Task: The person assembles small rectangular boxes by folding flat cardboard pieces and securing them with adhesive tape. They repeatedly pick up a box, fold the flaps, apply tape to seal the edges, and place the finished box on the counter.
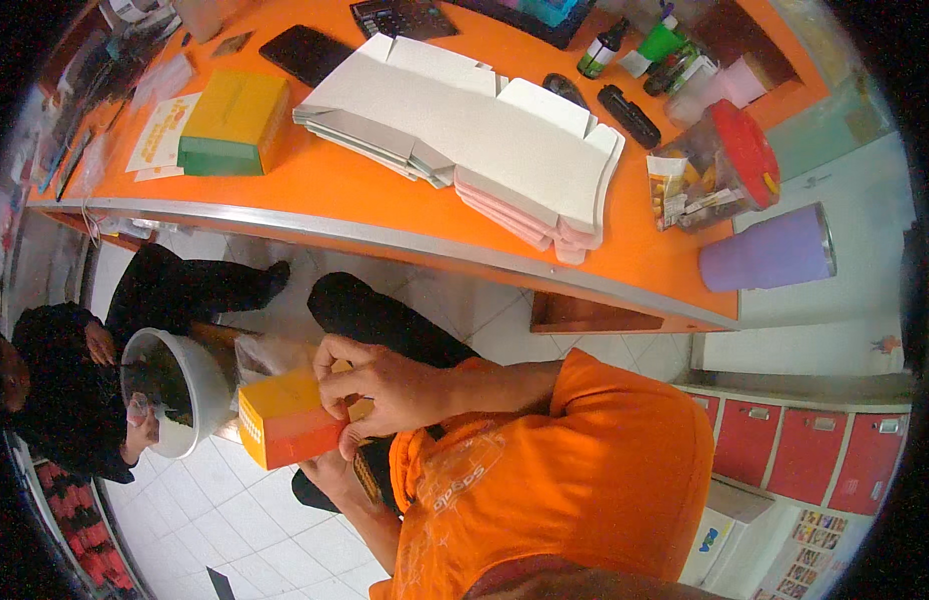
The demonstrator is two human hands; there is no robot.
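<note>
A small yellow-and-orange carton box (285, 420) sits between my two hands, tilted, above the floor in front of the orange table. My right hand (380, 390) has its fingers closed at the end of the box, on its flap edge. From below, my left hand (333, 474) supports the box, its fingers partly hidden behind it. On the table lies a stack of flat, unfolded cartons (465, 120), white-grey on top with pink edges at one end. A formed yellow-and-green box (235, 122) stands to the left of that stack.
On the orange table (385, 205) are a black phone (305, 55), a calculator (400, 18), a red-lidded jar (720, 165), a purple tumbler (767, 248) and small bottles (603, 50). At left, another person in black (60, 360) reaches into a white bucket (200, 375). Red lockers (805, 455) stand right.
</note>
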